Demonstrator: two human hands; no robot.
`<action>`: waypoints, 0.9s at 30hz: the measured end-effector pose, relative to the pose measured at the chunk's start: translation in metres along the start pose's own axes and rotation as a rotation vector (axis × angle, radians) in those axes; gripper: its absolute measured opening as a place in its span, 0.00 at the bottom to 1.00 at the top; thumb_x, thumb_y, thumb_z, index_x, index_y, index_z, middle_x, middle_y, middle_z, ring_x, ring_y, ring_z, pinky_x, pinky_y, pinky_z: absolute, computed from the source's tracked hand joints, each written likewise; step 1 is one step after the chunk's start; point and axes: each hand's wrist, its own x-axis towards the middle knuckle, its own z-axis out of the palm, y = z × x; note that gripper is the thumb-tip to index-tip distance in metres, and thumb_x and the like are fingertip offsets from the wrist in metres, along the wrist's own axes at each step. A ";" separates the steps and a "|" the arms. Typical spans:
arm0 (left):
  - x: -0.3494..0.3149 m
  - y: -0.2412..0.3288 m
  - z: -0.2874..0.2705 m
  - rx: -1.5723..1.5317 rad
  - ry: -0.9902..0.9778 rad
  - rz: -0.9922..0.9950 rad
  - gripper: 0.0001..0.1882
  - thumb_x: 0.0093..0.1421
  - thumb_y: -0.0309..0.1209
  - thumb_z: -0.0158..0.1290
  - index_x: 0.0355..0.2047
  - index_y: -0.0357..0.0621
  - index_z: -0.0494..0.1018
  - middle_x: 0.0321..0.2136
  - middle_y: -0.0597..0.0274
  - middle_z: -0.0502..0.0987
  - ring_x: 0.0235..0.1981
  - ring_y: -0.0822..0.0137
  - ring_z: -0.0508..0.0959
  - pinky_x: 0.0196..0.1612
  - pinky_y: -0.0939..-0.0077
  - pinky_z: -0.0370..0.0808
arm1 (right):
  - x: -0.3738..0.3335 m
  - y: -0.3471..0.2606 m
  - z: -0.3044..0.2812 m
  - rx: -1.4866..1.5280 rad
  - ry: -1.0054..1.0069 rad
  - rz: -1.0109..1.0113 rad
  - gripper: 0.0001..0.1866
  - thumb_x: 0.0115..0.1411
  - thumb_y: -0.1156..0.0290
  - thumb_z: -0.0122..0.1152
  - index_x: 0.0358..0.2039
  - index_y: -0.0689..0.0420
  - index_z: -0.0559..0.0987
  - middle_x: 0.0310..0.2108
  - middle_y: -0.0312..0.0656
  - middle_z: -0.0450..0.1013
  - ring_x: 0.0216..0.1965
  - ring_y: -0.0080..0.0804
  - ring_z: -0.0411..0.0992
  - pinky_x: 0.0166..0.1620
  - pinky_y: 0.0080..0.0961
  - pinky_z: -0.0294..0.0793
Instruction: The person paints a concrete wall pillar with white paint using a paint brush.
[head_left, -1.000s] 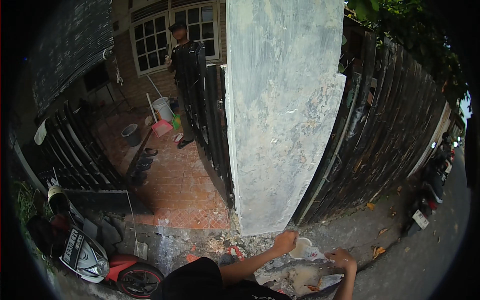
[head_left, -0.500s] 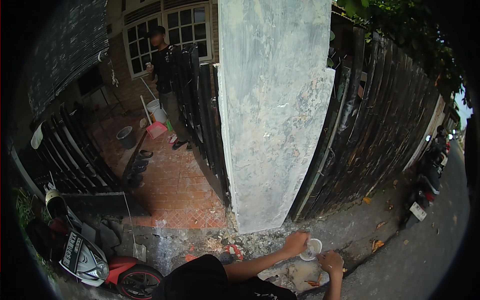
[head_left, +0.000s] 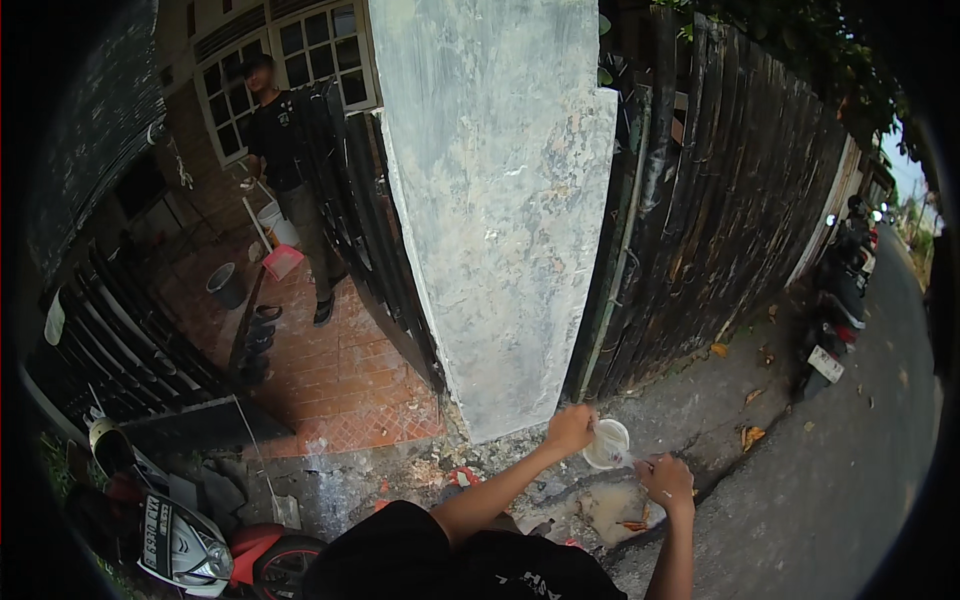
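Note:
My left hand [head_left: 571, 428] is closed on the rim of a small white tub [head_left: 607, 443], which tilts so that its mouth shows. Some pale, whitish stuff coats the inside. To the right, my right hand [head_left: 667, 482] has its fingers pinched together close to the tub. From them a small pale tool [head_left: 630, 460] reaches to the tub's rim; its exact kind is too small to tell. A pale smear marks the back of this hand. Just beyond both hands rises a tall pillar [head_left: 500, 230] with patchy grey-white plaster, its foot on rough ground.
A person [head_left: 283, 150] stands on the tiled porch behind a dark slatted gate [head_left: 350, 200], near a grey bucket [head_left: 226, 287] and pink dustpan [head_left: 283, 262]. A motorcycle [head_left: 200, 545] is at lower left. Right of the pillar runs a dark fence [head_left: 720, 190]; motorcycles [head_left: 840, 310] line the road.
The whole view has swung, so the pillar and porch sit further left and higher. Both hands appear slightly higher in the picture, still holding the tub and tool. The porch person's raised hand has lowered.

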 end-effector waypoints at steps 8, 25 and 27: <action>0.042 0.020 -0.048 -0.070 0.267 0.023 0.07 0.42 0.22 0.47 0.23 0.43 0.72 0.21 0.56 0.73 0.24 0.59 0.74 0.27 0.70 0.69 | 0.014 0.025 0.014 0.860 0.136 -0.101 0.14 0.54 0.62 0.49 0.25 0.61 0.73 0.14 0.38 0.66 0.16 0.28 0.65 0.21 0.21 0.61; 0.072 0.008 -0.099 -0.224 0.332 0.079 0.07 0.42 0.18 0.45 0.23 0.37 0.72 0.19 0.55 0.74 0.22 0.67 0.74 0.26 0.77 0.69 | 0.036 -0.006 0.020 1.289 -0.074 -0.140 0.15 0.60 0.59 0.39 0.30 0.57 0.68 0.17 0.33 0.66 0.14 0.16 0.59 0.17 0.14 0.54; 0.068 0.009 -0.111 -0.216 0.354 0.087 0.07 0.43 0.18 0.45 0.23 0.37 0.72 0.19 0.56 0.74 0.21 0.67 0.74 0.25 0.77 0.69 | 0.050 -0.005 0.021 1.122 0.012 -0.292 0.14 0.61 0.62 0.37 0.32 0.60 0.67 0.17 0.32 0.63 0.14 0.17 0.57 0.18 0.16 0.57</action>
